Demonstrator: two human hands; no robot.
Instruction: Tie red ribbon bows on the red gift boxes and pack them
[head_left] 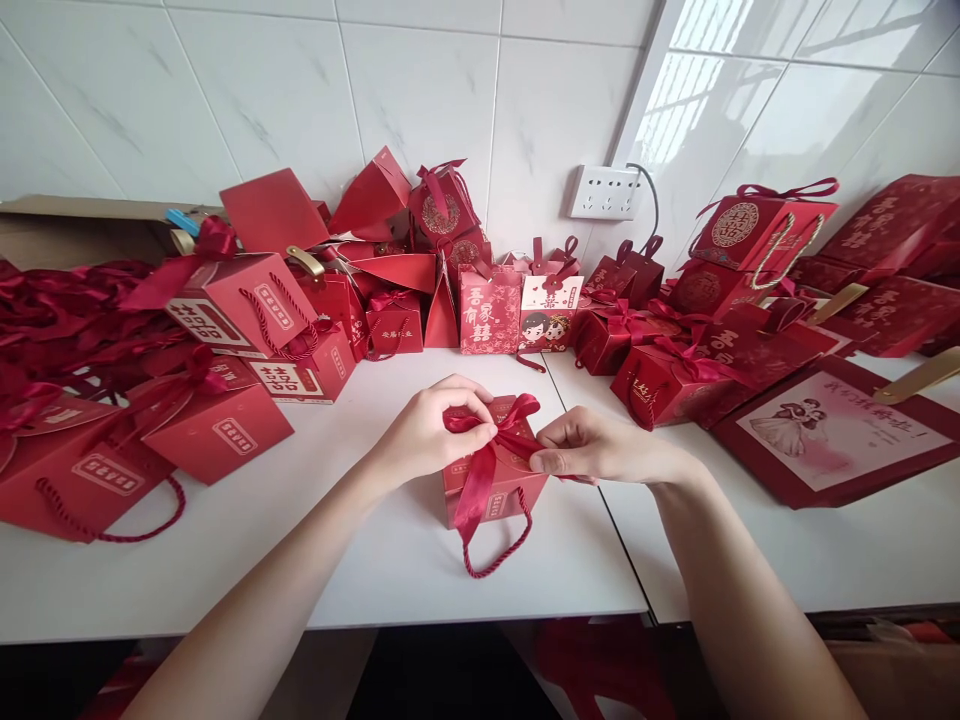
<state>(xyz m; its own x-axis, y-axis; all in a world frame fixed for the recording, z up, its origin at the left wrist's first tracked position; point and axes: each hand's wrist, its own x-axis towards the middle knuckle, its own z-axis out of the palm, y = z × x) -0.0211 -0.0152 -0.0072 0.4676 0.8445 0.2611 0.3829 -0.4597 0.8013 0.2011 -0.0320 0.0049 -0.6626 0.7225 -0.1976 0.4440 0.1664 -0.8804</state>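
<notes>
Red box (pixel 508 484) sits between the hands, towards the front edge of the white table (pixel 360 560), left of its seam. Left hand (pixel 431 430) pinches the ribbon (pixel 477 485) near the knot; right hand (pixel 596 445), apart, pinches it at right. Neither clearly nearer.

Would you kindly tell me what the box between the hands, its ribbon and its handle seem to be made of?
The box: probably card with a low-sheen finish, judging by its flat panels and crisp edges.
The ribbon: apparently satin fabric, smooth and glossy; its folds catch highlights.
The handle: twisted cord, as spiral strands show; its fibre is unclear.
</notes>
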